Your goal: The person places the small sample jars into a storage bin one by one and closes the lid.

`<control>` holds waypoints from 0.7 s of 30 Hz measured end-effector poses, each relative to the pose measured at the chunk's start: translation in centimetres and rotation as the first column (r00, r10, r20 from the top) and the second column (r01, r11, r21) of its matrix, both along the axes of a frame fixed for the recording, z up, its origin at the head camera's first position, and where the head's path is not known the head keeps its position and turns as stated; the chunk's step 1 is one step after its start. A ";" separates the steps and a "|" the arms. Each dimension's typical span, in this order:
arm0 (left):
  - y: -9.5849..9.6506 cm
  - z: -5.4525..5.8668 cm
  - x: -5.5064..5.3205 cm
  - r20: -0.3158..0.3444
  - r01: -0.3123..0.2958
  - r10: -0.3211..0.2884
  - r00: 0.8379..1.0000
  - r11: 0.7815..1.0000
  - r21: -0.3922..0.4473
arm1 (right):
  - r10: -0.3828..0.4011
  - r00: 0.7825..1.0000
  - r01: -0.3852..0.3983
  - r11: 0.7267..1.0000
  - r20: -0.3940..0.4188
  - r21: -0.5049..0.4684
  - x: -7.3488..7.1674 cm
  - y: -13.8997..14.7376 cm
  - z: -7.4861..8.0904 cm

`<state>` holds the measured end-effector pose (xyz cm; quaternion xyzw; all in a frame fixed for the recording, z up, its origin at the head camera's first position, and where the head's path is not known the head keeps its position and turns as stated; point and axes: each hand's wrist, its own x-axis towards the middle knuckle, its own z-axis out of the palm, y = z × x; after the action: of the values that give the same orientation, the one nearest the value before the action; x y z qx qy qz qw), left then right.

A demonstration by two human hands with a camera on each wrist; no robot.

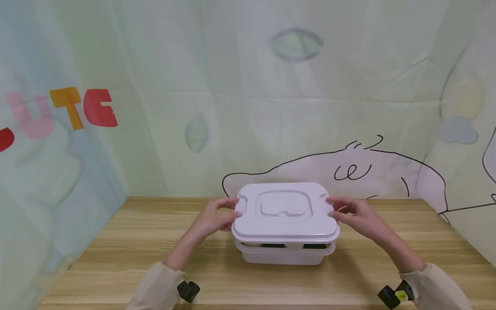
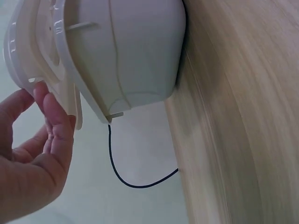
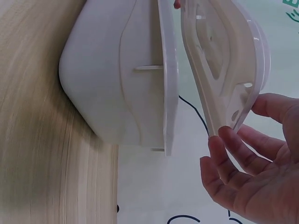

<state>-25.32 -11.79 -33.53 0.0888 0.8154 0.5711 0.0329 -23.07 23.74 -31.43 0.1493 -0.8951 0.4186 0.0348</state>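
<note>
A white plastic lid (image 1: 283,224) is held just above a white storage box (image 1: 283,257) on the wooden table. My left hand (image 1: 217,217) pinches the lid's left edge between thumb and fingers. On the opposite edge, my right hand (image 1: 358,215) pinches the lid the same way. Through the gap between lid and box, dark and pale contents show, too little of them to tell their kind. In the left wrist view the lid (image 2: 42,51) stands apart from the box rim. The right wrist view also shows a gap between the lid (image 3: 233,65) and the box (image 3: 112,79).
The wooden table (image 1: 155,241) reaches back to a printed cloth backdrop (image 1: 232,86) with cartoon drawings and coloured letters. Small black devices, one (image 1: 188,291) at the left sleeve and another (image 1: 395,294) at the right, are worn at the wrists.
</note>
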 end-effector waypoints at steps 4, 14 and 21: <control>0.2 -0.4 -0.1 -0.014 -0.007 0.006 1.000 0.999 -0.045 | 0.023 1.000 -0.023 0.999 -0.014 0.031 -0.1 -0.2 -0.2; 0.5 -1.1 -0.2 -0.070 -0.018 0.007 0.998 0.988 -0.154 | 0.057 0.998 -0.055 0.997 -0.025 0.061 -0.1 -0.3 -0.4; 0.6 -1.1 -0.1 -0.063 -0.027 0.014 0.998 0.976 -0.215 | 0.064 0.997 -0.061 0.994 -0.035 0.090 -0.3 -0.3 -0.8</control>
<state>-25.43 -11.15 -34.66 0.0935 0.8742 0.4764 0.0115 -23.41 23.41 -32.19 0.1868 -0.9070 0.3761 0.0321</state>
